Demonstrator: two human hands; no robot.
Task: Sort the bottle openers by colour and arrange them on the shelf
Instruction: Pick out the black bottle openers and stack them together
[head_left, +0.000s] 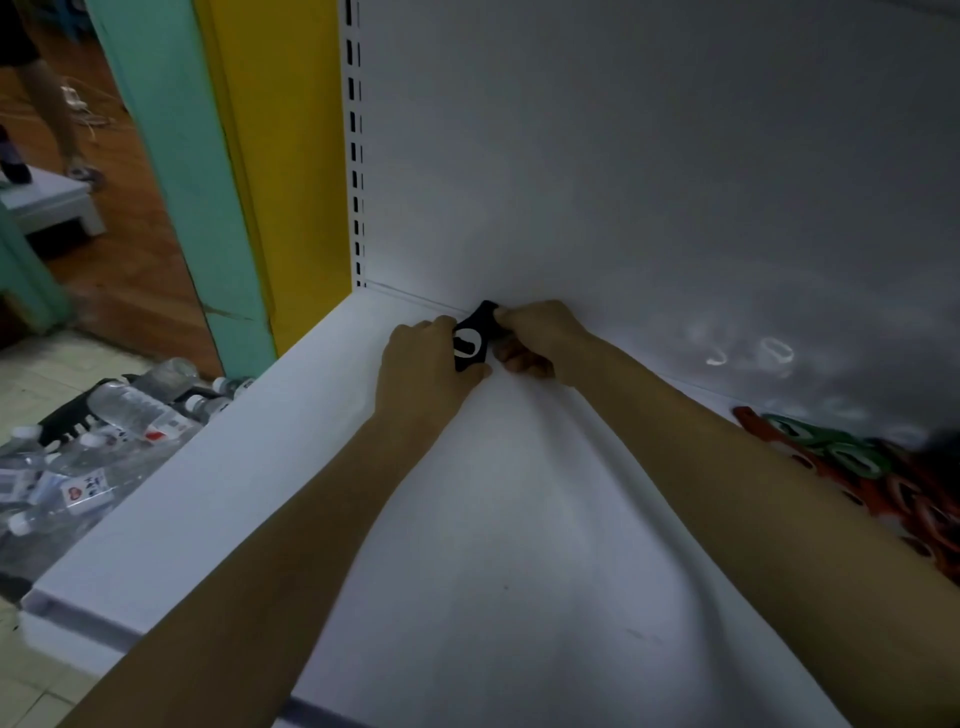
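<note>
A black bottle opener (474, 336) stands at the back of the white shelf (270, 467), close to the rear panel. My left hand (423, 369) grips its left and lower edge. My right hand (535, 338) pinches its upper right side, fingers curled under. A heap of red and green bottle openers (852, 467) lies at the right end of the shelf, partly hidden behind my right forearm.
The white back panel (649, 182) rises right behind the hands. A slotted upright (356, 156) and a yellow post (291, 171) stand at the shelf's left end. Water bottles (104, 441) lie on the floor at the left. A person's legs (57, 109) show at far upper left.
</note>
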